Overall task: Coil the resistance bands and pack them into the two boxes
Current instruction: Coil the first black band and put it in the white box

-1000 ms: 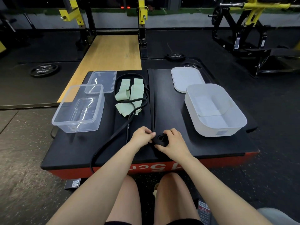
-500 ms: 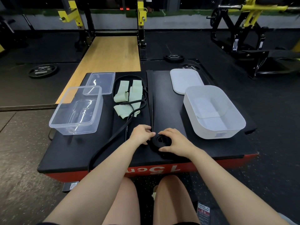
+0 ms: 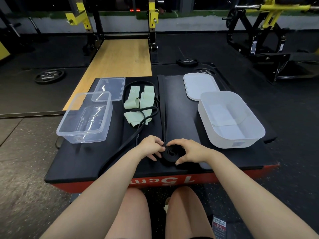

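Note:
A wide black resistance band (image 3: pixel 163 107) runs from the platform's far edge toward me and ends in a tight coil (image 3: pixel 171 153) near the front edge. My right hand (image 3: pixel 188 150) cups the coil, thumb and fingers curled round it. My left hand (image 3: pixel 151 147) pinches the band where it meets the coil. A thin black band (image 3: pixel 138 133) loops over several pale green bands (image 3: pixel 141 104) in the middle. An empty clear box (image 3: pixel 84 118) stands on the left. An empty white box (image 3: pixel 229 119) stands on the right.
The black padded platform (image 3: pixel 82 161) has a red front. A clear lid (image 3: pixel 110 87) lies behind the clear box, a white lid (image 3: pixel 198 85) behind the white box. Weight plates (image 3: pixel 49 75) and yellow racks stand on the gym floor beyond.
The coil has grown between my hands as the wide band was rolled up. My hands stayed at the front edge, and my left hand's fingers shifted onto the band.

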`<state>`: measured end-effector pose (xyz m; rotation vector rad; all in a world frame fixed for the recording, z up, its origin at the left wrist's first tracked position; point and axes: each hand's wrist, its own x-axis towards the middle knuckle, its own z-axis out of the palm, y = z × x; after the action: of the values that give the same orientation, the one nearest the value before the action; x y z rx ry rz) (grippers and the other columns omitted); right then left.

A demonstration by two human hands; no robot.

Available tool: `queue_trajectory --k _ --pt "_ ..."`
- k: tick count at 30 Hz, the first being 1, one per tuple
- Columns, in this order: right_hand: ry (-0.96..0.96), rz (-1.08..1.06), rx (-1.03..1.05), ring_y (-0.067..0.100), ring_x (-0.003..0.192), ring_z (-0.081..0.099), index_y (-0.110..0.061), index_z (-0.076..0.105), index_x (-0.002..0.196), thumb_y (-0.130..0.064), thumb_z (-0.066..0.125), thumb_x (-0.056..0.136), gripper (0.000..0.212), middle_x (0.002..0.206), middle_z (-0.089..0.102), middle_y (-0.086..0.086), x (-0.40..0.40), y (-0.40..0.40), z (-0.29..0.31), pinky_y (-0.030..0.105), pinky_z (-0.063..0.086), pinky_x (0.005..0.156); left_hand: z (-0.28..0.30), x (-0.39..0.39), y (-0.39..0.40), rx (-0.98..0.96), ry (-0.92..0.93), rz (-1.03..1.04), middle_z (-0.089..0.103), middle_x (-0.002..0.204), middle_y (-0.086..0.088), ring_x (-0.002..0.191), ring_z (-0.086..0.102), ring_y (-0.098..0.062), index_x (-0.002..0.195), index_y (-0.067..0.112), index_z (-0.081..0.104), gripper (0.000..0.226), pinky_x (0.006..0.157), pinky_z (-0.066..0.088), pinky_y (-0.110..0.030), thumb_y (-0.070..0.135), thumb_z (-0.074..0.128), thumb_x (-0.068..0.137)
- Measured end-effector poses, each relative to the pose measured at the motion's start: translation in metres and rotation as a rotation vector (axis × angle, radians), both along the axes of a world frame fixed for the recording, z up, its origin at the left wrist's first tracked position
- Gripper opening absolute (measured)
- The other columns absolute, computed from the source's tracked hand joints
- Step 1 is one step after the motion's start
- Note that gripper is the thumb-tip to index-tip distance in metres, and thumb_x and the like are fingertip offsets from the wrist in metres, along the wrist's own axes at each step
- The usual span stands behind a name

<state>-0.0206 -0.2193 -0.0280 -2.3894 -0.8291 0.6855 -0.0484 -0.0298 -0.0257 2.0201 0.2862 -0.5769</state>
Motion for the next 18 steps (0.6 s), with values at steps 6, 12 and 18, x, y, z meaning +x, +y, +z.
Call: queue_trajectory --k 6,12,18 --pt "0.049 0.01 0.029 0.006 0.123 0.043 -0.026 0.041 0.137 -0.014 0.08 0.072 0.076 0.136 0.048 -0.01 0.002 0.001 -0.002 0.02 0.033 0.102 -0.001 0.0 -0.003 0.049 -0.008 -0.066 0.062 0.094 -0.009 0.071 0.063 -0.013 0.108 0.01 0.048 0.037 0.057 0.057 -0.028 0.016 0.073 0.081" --pt "0.075 -0.098 0.123 0.01 0.126 0.043 -0.018 0.039 0.136 -0.016 0.086 0.066 0.084 0.134 0.041 -0.003 0.002 -0.003 -0.008 0.022 0.035 0.106 -0.008 0.001 -0.007 0.027 -0.016 -0.015 0.062 0.085 -0.008 0.065 0.062 -0.013 0.105 0.01 0.046 0.033 0.049 0.05 -0.019 0.013 0.07 0.083" --pt "-0.128 -0.146 -0.01 0.009 0.099 0.048 -0.019 0.047 0.127 -0.035 0.085 0.065 0.075 0.11 0.042 -0.01 -0.011 -0.001 -0.002 0.02 0.041 0.089 -0.014 -0.002 -0.01 0.034 -0.038 0.043 0.06 0.078 -0.005 0.063 0.061 -0.012 0.111 0.008 0.047 0.036 0.048 0.048 -0.017 0.012 0.069 0.083"
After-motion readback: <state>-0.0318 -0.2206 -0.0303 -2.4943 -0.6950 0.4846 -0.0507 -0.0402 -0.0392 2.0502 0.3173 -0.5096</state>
